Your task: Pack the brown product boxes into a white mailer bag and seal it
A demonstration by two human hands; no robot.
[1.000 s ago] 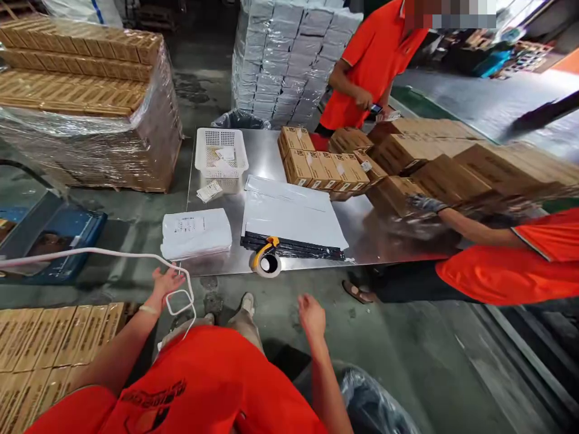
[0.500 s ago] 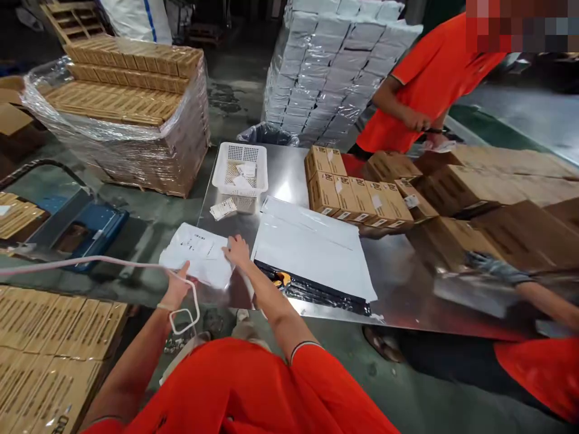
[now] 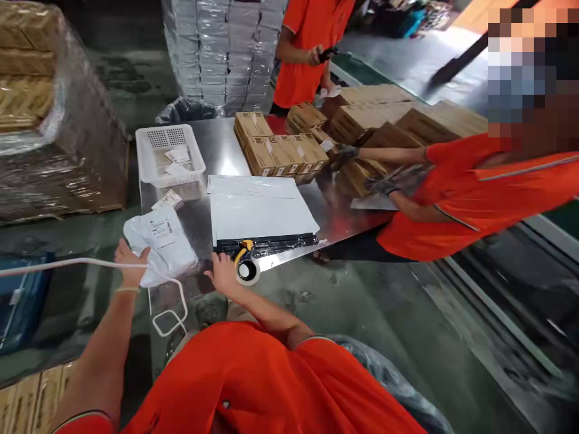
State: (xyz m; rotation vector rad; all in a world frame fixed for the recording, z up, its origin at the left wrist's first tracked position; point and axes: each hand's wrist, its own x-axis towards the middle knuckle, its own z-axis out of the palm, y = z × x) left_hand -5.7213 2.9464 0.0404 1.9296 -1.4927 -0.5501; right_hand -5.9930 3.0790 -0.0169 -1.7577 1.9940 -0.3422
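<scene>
My left hand (image 3: 131, 262) grips the edge of a white plastic mailer bag (image 3: 163, 244), which has a printed label and is lifted and crumpled at the steel table's near corner. A white cord (image 3: 90, 262) with a loop crosses just past that wrist. My right hand (image 3: 221, 280) rests open on the table edge, touching nothing else and lying close to a roll of packing tape (image 3: 246, 270) with a yellow handle. Beyond the tape lies a stack of flat white mailers (image 3: 257, 208) on a dark black layer (image 3: 265, 244).
A white plastic basket (image 3: 169, 154) holding paper slips stands on the steel table (image 3: 217, 144), beside stacked cardboard boxes (image 3: 275, 154). A co-worker's gloved hands (image 3: 384, 181) reach over the right side. Another co-worker (image 3: 303, 60) stands at the far end. Shrink-wrapped pallets (image 3: 58, 150) stand behind.
My left hand has lifted the white bag off the table, and my right hand has let go and moved right toward the tape roll. The view has swung, shifting the table left.
</scene>
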